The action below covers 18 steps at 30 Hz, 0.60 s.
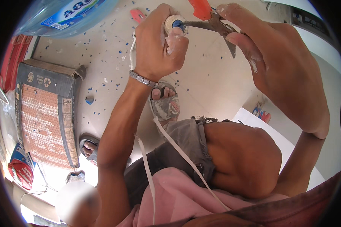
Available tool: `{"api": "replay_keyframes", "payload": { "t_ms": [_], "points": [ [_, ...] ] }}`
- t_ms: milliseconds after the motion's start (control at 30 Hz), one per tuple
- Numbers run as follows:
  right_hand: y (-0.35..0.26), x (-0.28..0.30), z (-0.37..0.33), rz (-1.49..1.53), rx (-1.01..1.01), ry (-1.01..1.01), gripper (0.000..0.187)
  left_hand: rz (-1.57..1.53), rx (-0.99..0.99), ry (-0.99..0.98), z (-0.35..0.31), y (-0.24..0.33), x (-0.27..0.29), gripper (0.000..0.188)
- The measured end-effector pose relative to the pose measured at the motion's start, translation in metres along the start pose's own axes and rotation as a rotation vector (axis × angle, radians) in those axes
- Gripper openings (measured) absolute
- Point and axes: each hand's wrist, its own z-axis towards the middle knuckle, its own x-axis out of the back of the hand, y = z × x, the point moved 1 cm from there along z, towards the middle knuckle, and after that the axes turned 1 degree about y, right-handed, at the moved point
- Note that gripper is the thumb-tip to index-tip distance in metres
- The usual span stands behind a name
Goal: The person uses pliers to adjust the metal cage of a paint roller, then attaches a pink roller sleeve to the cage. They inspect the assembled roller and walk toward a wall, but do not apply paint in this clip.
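My left hand (161, 45) is closed around a round, whitish piece (172, 22) with a blue middle (179, 25). The thumb presses at the blue part, and the rest of the piece is hidden in the fist. My right hand (280, 64) grips metal scissors (216, 25) near the pivot, with the orange handle (201, 8) pointing up. One blade reaches left, its tip at the blue middle; the other points down. Pale smears mark the fingers of both hands. A white cord (132, 49) hangs beside my left wrist.
Blue scraps (89, 100) litter the pale floor. A large clear blue bottle (72, 19) lies upper left, beside a pink-red object (138, 16). At left are a dark-edged carton (41, 125) and a red-and-blue container (21, 172). A white panel (250, 119) stands right of my knee.
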Motion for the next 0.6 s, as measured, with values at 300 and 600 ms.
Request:
{"api": "replay_keyframes", "payload": {
  "t_ms": [300,600],
  "points": [
    [0.0,0.013,0.027,-0.014,0.152,-0.089,0.039,-0.014,0.034,0.05,-0.001,-0.007,0.012,0.063],
    [0.022,0.021,0.054,0.279,-0.067,-0.415,0.039,-0.154,-0.03,-0.015,0.002,-0.006,0.015,0.033]
  ]
}}
